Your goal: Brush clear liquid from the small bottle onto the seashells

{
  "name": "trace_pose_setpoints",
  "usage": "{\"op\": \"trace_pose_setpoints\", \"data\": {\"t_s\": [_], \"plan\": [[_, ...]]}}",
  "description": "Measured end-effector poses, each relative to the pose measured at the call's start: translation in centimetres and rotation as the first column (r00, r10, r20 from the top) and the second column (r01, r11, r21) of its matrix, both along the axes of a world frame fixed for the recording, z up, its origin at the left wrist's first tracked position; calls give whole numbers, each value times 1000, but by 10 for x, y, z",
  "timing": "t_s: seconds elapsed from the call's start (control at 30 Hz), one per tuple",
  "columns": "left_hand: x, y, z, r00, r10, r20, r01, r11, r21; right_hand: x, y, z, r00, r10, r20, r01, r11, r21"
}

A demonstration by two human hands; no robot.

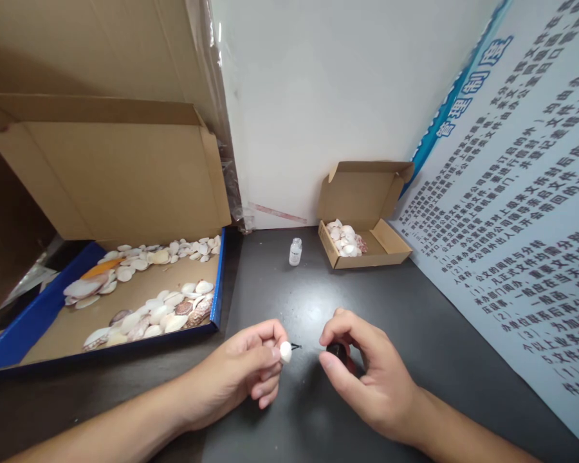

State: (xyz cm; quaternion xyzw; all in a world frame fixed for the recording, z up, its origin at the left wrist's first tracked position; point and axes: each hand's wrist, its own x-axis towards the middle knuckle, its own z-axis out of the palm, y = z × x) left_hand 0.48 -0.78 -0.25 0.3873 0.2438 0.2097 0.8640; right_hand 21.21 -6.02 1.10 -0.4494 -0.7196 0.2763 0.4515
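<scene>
Between the thumb and index finger of my left hand is a small white shell. A thin dark strand sticks out to the right of that shell. My right hand is curled round a small dark round object, which rests in the fingers; the gap between thumb and index fingertip faces the shell. The two hands are apart, low over the dark table. Beyond them stands an uncapped clear glass bottle with a white label.
On the left, an open blue-edged cardboard box holds many shells. A smaller open cardboard box at the back right contains white shells. A printed board borders the table's right side.
</scene>
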Motion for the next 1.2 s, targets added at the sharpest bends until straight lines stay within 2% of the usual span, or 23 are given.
{"op": "trace_pose_setpoints", "data": {"t_s": [0.13,0.27,0.47,0.67,0.83,1.0,1.2], "plan": [[1,0,2,1000,8,-1,-8,1000,-12,1,0,0,999,32,-29,-33,999,-16],[1,0,3,1000,12,0,-12,1000,-16,3,-1,-1,1000,-2,-6,2,999,-50],[1,0,1,1000,6,-2,-6,1000,-8,1,0,-2,1000,18,-9,-18,997,-73],[1,2,0,1000,8,-5,-8,1000,-8,0,0,-1,1000,25,-5,-25,999,-32],[1,1,0,1000,14,-9,-14,1000,-15,-1,0,-2,1000,-3,4,3,999,-49],[2,0,1,1000,17,-12,-17,1000,-10,0,-1,-2,999,41,-28,-42,998,-49],[2,0,2,1000,18,-2,-18,1000,-20,-1,0,-3,1000,20,-5,-20,999,-30]]}}
